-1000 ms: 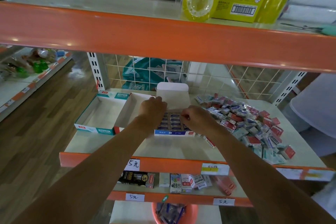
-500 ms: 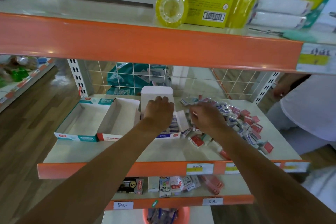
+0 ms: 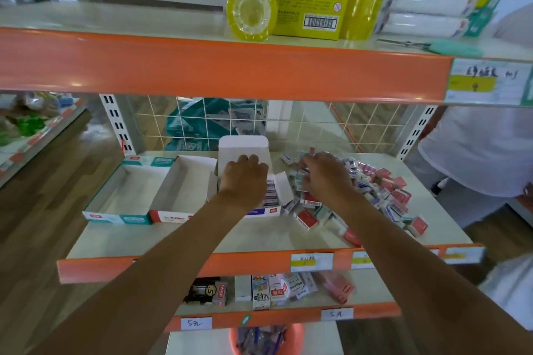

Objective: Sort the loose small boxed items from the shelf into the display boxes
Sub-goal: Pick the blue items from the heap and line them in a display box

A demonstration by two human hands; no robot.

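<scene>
Three display boxes stand side by side at the left of the middle shelf [image 3: 259, 239]. The teal box [image 3: 115, 199] and the red-trimmed box [image 3: 178, 184] are empty. The blue box [image 3: 272, 200], with its white lid flap up, holds rows of small boxes. My left hand [image 3: 245, 179] rests palm down on the blue box, fingertips against the flap. Right of it lies a pile of loose small boxes [image 3: 383, 193] in red, blue and teal. My right hand [image 3: 326, 176] is on the pile's left part, its fingers curled around a few small boxes.
An orange-edged upper shelf [image 3: 230, 66] hangs low over the work area. It carries tape rolls and a yellow carton. A person in white [image 3: 476, 153] stands close at the right. Below are a lower shelf with packs [image 3: 268, 291] and a pink bucket [image 3: 294, 334].
My right hand has left the blue display box and moved right onto the loose pile. My left hand stays on the blue box. The view has shifted slightly.
</scene>
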